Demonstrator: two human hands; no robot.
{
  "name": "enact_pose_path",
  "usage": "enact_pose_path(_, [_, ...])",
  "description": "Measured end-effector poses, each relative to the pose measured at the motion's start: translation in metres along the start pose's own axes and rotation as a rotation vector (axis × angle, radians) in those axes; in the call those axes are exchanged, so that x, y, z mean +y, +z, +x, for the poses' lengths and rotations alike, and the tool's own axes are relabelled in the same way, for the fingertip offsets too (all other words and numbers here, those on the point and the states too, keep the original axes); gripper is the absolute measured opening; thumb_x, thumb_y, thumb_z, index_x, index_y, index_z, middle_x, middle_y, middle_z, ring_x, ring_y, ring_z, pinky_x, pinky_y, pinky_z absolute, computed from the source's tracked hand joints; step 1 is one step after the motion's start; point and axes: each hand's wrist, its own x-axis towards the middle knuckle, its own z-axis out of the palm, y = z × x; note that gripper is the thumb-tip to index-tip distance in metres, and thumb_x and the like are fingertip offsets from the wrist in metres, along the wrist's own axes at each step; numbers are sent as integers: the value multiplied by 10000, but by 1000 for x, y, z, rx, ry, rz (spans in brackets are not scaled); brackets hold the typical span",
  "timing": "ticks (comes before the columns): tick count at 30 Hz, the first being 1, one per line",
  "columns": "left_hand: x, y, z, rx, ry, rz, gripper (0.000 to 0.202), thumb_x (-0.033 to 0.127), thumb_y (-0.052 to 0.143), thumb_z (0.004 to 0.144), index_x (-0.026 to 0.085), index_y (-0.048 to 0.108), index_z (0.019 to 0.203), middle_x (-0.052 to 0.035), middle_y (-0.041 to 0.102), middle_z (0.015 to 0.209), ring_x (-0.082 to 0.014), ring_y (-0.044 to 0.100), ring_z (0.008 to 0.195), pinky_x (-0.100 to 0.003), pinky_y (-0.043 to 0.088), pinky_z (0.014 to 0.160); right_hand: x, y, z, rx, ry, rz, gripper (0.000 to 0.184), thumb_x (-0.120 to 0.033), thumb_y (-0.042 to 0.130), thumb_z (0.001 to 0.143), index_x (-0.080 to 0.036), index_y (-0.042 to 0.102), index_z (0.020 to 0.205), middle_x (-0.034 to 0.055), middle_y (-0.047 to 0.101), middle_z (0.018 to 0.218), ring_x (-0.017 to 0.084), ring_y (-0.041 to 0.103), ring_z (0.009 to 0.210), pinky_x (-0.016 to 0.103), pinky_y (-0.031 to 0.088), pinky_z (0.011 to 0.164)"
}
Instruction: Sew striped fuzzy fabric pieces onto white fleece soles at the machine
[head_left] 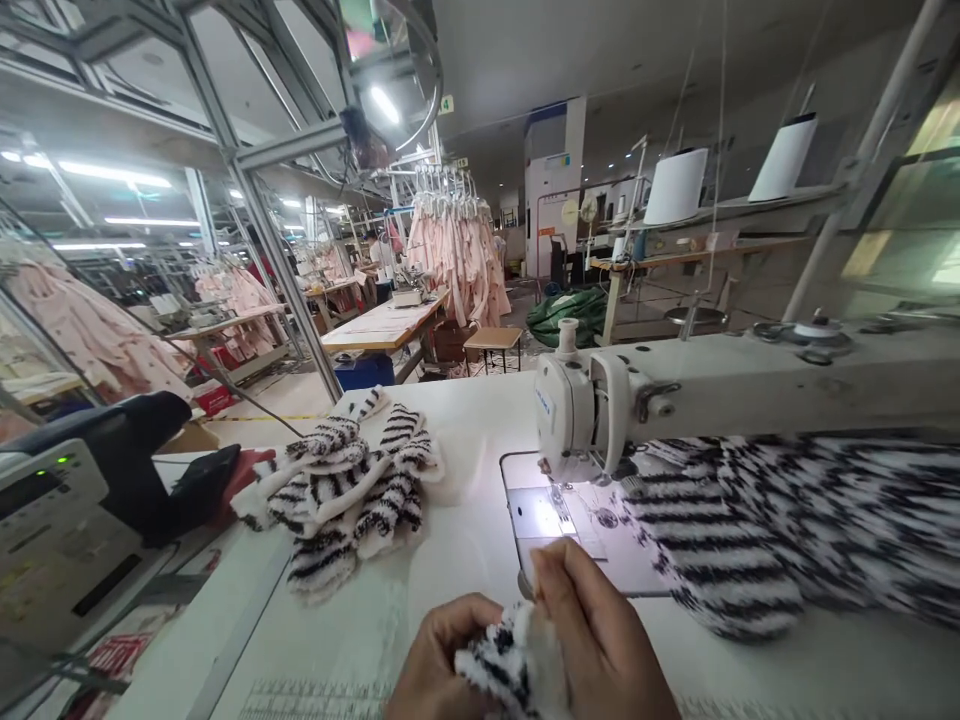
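Observation:
Both of my hands meet at the bottom edge of the view, closed round one small piece of fluffy black-and-white striped fabric (514,660). My left hand (439,660) grips it from the left with curled fingers. From the right, my right hand (600,640) pinches it. They are just in front of the lit needle plate (540,515) of a white sewing machine (675,395). A large bundle of the same striped fabric (787,520) lies under the machine's arm on the right.
A pile of small striped pieces (345,485) lies on the white table (465,420) to the left. A grey control box (52,540) with a black part sits at the far left. Pink garments (457,250) hang in the background, and thread cones (675,185) stand on a rack.

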Motion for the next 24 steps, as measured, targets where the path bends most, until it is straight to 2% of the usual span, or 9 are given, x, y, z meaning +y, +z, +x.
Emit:
enact_pose_path(2, [4, 8, -2, -74, -89, -149, 422, 409, 868, 528, 136, 609, 719, 46, 476, 538, -12, 333, 403, -145, 222, 413, 3, -4, 15, -86, 34, 20, 408, -573, 430, 861, -227, 376, 652, -67, 342, 542, 105, 371, 519, 221, 335, 519])
enact_pose_path(4, [12, 17, -5, -135, -135, -149, 378, 387, 859, 568, 132, 622, 717, 52, 452, 531, 5, 249, 387, -151, 163, 394, 9, -6, 27, -145, 56, 33, 403, -589, 431, 854, -231, 384, 675, -84, 293, 509, 100, 322, 490, 223, 301, 491])
enact_pose_path(7, [22, 30, -10, -251, -125, -70, 359, 412, 828, 617, 99, 656, 654, 9, 485, 541, -32, 357, 449, -163, 249, 448, 16, -4, 36, -170, 69, 26, 380, -579, 437, 850, -233, 402, 696, -97, 271, 481, 96, 282, 458, 226, 256, 461])
enact_pose_path(9, [22, 34, -11, -320, -115, -134, 412, 473, 832, 576, 96, 678, 641, -28, 540, 563, -93, 473, 522, -193, 336, 509, 15, -3, 38, -194, 79, 13, 361, -549, 426, 860, -232, 410, 689, -94, 301, 474, 95, 293, 450, 229, 259, 461])
enact_pose_path(12, [16, 33, -8, -238, -48, -245, 403, 457, 848, 556, 138, 709, 759, -24, 604, 603, -124, 529, 552, -226, 412, 581, 5, -9, 36, -198, 79, -29, 333, -499, 438, 864, -225, 426, 675, -85, 328, 487, 98, 326, 472, 234, 282, 484])
enact_pose_path(15, [13, 29, -3, -114, -14, -291, 316, 426, 800, 660, 161, 689, 793, 24, 555, 540, -54, 433, 436, -172, 377, 499, -9, -15, 35, -176, 65, -78, 325, -494, 448, 866, -222, 449, 688, -79, 343, 518, 98, 333, 499, 234, 279, 499])
enact_pose_path(19, [11, 33, -2, -193, -63, -334, 343, 457, 754, 710, 134, 640, 718, 58, 439, 415, -10, 282, 323, -129, 225, 363, -16, -14, 36, -231, 73, -85, 307, -460, 448, 872, -216, 461, 685, -74, 347, 526, 101, 358, 518, 234, 302, 523])
enact_pose_path(22, [6, 38, -2, -195, -57, -349, 387, 507, 722, 725, 132, 636, 686, 51, 398, 355, -31, 322, 319, -133, 256, 362, -12, -11, 38, -247, 88, -69, 316, -468, 432, 877, -215, 460, 689, -74, 350, 531, 99, 360, 507, 235, 303, 509])
enact_pose_path(24, [2, 40, 0, -157, -60, -371, 370, 518, 719, 720, 154, 653, 727, 31, 464, 401, -42, 351, 325, -141, 283, 352, -8, -12, 40, -213, 76, -60, 334, -507, 410, 881, -221, 459, 714, -78, 337, 543, 96, 347, 508, 232, 294, 502])
